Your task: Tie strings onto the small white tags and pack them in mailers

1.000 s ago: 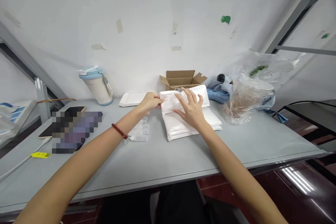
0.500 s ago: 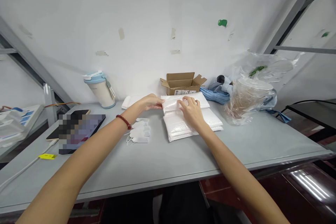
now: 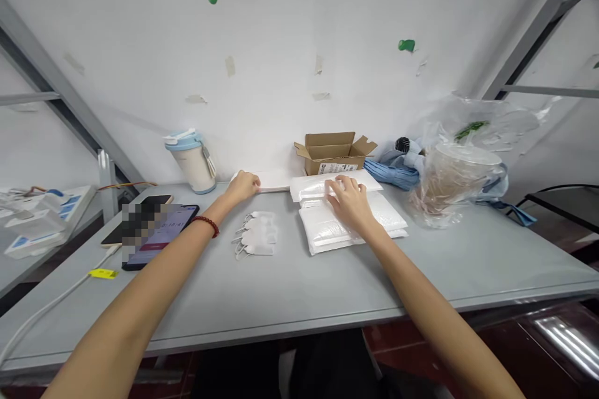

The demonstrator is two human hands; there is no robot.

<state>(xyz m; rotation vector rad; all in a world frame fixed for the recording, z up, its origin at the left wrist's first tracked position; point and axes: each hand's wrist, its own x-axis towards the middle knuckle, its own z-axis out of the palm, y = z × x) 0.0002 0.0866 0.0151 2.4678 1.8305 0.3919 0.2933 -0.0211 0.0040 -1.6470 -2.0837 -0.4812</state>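
White bubble mailers (image 3: 353,224) lie in a small stack in front of me, the upper one with its top part (image 3: 311,188) toward the box. On that upper mailer rests my right hand (image 3: 347,199), fingers bent and spread apart. Farther back, a flat white padded envelope (image 3: 278,181) lies along the wall. My left hand (image 3: 244,186) has its fingers curled over the envelope's left end; the thumb is hidden. Several white tags with string loops (image 3: 259,234) are laid out in an overlapping row between my left forearm and the mailers.
An open cardboard box (image 3: 332,153) stands behind the mailers. To its right are blue cloth (image 3: 393,173) and a plastic-wrapped tub (image 3: 456,184). At left stand a tumbler (image 3: 191,165), two phones (image 3: 161,234) and a white cable (image 3: 51,302). The table's front edge (image 3: 281,330) runs below.
My left hand has let go of the upper mailer's edge and moved left to the flat white envelope. The upper mailer has been lowered onto the stack; my right hand stays on it.
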